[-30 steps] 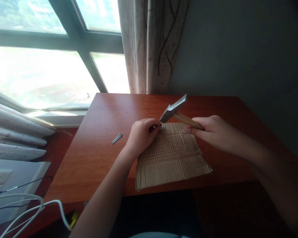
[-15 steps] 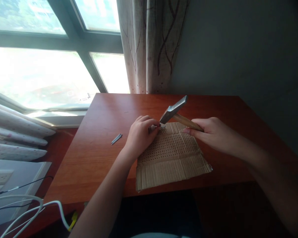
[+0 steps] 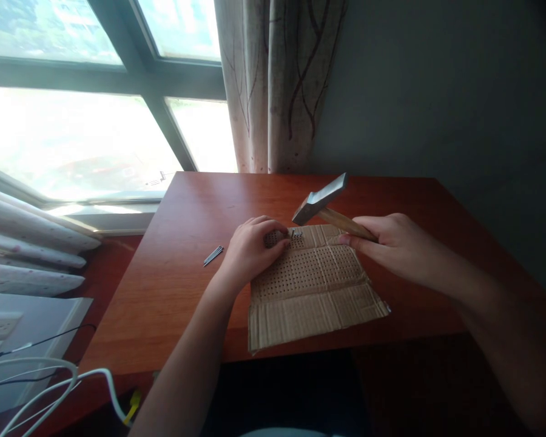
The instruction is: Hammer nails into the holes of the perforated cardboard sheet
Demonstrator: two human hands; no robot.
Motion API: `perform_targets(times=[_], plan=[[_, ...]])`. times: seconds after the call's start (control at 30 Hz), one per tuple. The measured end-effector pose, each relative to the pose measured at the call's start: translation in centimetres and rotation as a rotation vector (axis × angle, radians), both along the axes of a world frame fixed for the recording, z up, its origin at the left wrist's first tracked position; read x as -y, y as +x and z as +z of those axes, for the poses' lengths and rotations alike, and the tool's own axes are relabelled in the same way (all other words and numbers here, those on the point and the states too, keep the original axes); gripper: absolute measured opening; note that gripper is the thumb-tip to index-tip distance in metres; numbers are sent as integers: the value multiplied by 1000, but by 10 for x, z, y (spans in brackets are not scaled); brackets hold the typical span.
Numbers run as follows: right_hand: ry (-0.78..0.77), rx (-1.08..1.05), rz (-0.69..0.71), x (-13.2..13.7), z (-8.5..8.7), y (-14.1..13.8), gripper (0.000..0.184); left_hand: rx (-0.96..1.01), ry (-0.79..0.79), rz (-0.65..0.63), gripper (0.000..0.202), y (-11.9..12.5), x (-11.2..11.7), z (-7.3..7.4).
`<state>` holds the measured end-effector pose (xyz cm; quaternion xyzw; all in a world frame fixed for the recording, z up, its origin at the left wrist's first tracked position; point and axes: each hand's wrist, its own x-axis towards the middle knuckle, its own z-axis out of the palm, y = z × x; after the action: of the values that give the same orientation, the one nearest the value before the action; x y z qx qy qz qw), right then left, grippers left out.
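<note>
My right hand (image 3: 382, 240) is closed round the wooden handle of a hammer (image 3: 319, 199). The hammer's metal head hangs tilted above the far edge of a cardboard sheet (image 3: 300, 321) full of rows of small holes. Several nails (image 3: 296, 233) stand in the sheet near that edge, below the hammer head. My left hand (image 3: 256, 247) rests on the sheet's left side, thumb and fingers apart, just left of the standing nails. No nail shows between its fingertips. A small bunch of loose nails (image 3: 213, 255) lies on the table to the left of this hand.
The sheet lies on a reddish-brown wooden table (image 3: 177, 303) beside a window (image 3: 73, 139) and a curtain (image 3: 273, 85). White cables (image 3: 111, 388) and a wall socket (image 3: 0, 326) are at the lower left, off the table.
My left hand has drawn back a little to the left, its thumb and finger parting from the nails. The hammer has risen slightly and moved a touch to the right.
</note>
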<state>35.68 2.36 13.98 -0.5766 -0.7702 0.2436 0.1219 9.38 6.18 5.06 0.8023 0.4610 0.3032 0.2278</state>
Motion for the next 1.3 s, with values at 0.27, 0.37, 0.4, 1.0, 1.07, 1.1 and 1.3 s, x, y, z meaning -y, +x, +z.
perform_targets(times=[0.27, 0.37, 0.4, 1.0, 1.07, 1.1, 1.3], plan=[[-73, -3, 49, -3, -5, -12, 45, 41, -12, -8, 15, -1, -1, -2], [-36, -4, 36, -4, -7, -12, 47, 46, -13, -6, 13, -1, 0, -3], [-27, -1, 27, -3, -7, -13, 47, 47, -14, -5, 12, -1, 0, -3], [-36, -12, 26, -4, -15, -15, 38, 70, -55, 5, 13, 0, 0, -2], [36, -52, 4, -4, -17, -10, 41, 65, -53, 4, 12, 0, 0, -2], [96, -83, -20, -4, -19, -7, 43, 62, -54, 5, 11, 0, 0, -2], [462, -619, -323, -8, -34, 5, 32, 49, -64, 13, 10, 0, 1, 0]])
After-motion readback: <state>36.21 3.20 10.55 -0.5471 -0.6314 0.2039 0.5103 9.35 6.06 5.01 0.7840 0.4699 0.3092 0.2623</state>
